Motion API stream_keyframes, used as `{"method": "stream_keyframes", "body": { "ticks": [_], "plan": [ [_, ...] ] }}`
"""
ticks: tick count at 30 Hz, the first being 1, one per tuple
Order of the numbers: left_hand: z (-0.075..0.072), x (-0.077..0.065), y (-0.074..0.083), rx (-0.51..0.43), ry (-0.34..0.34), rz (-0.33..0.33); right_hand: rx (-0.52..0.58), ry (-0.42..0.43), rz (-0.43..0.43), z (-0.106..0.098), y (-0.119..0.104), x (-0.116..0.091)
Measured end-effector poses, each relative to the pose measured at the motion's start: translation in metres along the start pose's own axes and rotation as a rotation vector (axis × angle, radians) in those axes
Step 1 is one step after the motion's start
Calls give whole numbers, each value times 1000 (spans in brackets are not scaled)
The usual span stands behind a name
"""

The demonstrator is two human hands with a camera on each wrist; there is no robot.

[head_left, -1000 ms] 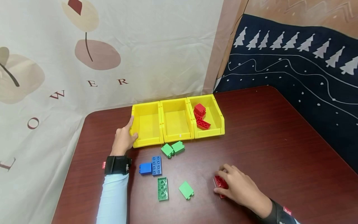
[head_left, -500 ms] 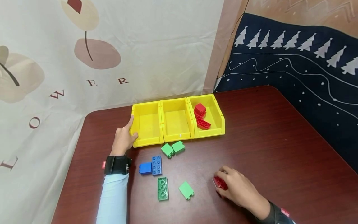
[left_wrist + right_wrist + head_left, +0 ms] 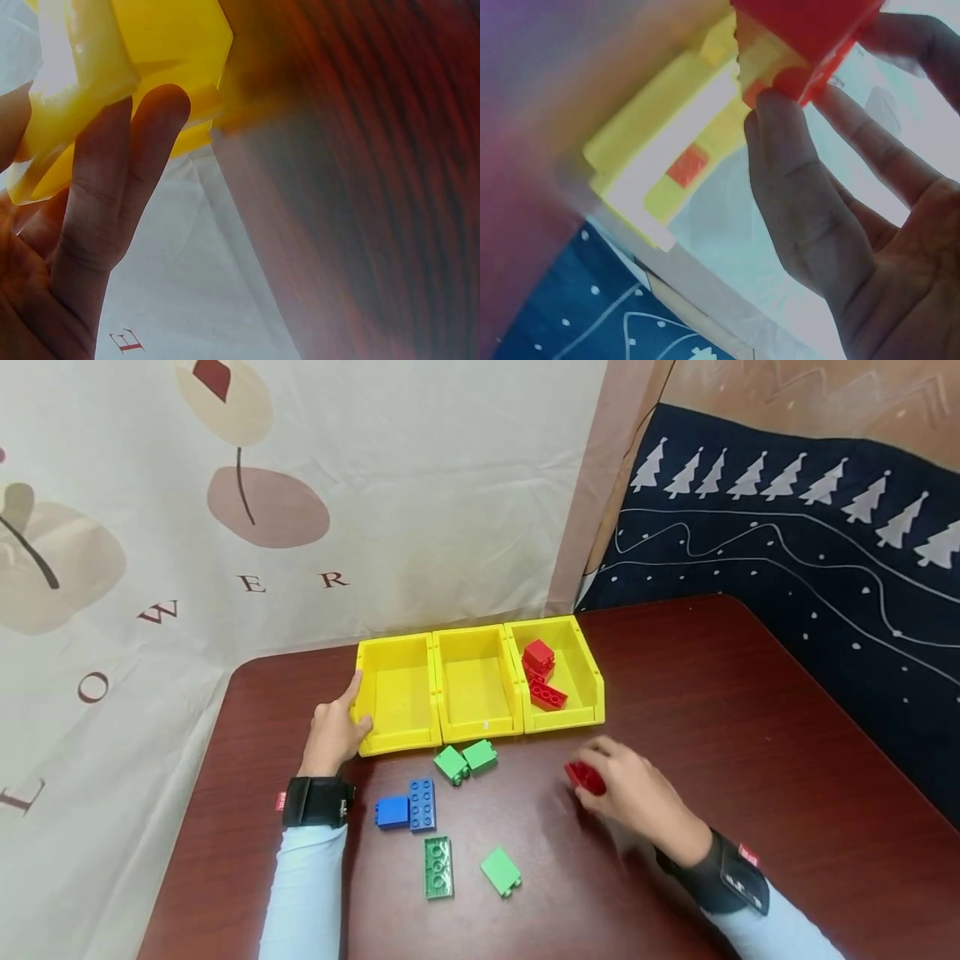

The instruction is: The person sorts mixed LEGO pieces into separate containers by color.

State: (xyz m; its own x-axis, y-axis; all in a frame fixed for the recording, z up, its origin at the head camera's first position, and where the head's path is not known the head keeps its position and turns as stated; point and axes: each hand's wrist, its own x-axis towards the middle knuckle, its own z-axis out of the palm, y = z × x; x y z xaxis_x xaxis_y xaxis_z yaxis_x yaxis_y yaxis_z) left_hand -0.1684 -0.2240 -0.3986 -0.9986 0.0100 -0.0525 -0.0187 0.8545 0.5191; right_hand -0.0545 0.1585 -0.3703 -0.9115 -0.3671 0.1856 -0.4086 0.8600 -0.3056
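My right hand (image 3: 630, 789) holds a red building brick (image 3: 585, 777) between thumb and fingers, over the table in front of the right-hand bin. In the right wrist view the red brick (image 3: 806, 34) sits at the fingertips. My left hand (image 3: 335, 735) grips the left yellow bin (image 3: 401, 742) by its front left corner, index finger along the outer side and thumb at the front. The left wrist view has the bin's wall (image 3: 176, 45) between thumb and fingers. Several red bricks (image 3: 547, 695) lie in the right yellow bin (image 3: 564, 719).
The middle yellow bin (image 3: 483, 727) joins the other two in a row. Two green bricks (image 3: 480, 756) lie just in front of it. Nearer are two blue bricks (image 3: 392, 812), a dark green brick (image 3: 438, 867) and a light green brick (image 3: 501, 871). A curtain (image 3: 420, 527) hangs behind the table.
My right hand has lifted the red brick and carried it away from me, toward the bins. The left hand stays at the left bin.
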Motion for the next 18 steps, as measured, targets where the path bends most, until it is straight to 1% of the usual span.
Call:
{"method": "stream_keyframes", "body": {
  "ticks": [4,9,11,14,18],
  "plan": [
    [0,0,0,0,-1,0,32,-54,61,-12,7,32],
    [0,-1,-1,-1,-4,-4,41,-65,84,-20,15,72],
    [0,-1,-1,0,-2,-2,40,-90,108,-20,18,87],
    [0,-1,-1,-1,1,-1,39,-149,148,-15,23,107],
    [0,0,0,-3,-2,-3,45,-206,181,-5,30,127]
  ]
}}
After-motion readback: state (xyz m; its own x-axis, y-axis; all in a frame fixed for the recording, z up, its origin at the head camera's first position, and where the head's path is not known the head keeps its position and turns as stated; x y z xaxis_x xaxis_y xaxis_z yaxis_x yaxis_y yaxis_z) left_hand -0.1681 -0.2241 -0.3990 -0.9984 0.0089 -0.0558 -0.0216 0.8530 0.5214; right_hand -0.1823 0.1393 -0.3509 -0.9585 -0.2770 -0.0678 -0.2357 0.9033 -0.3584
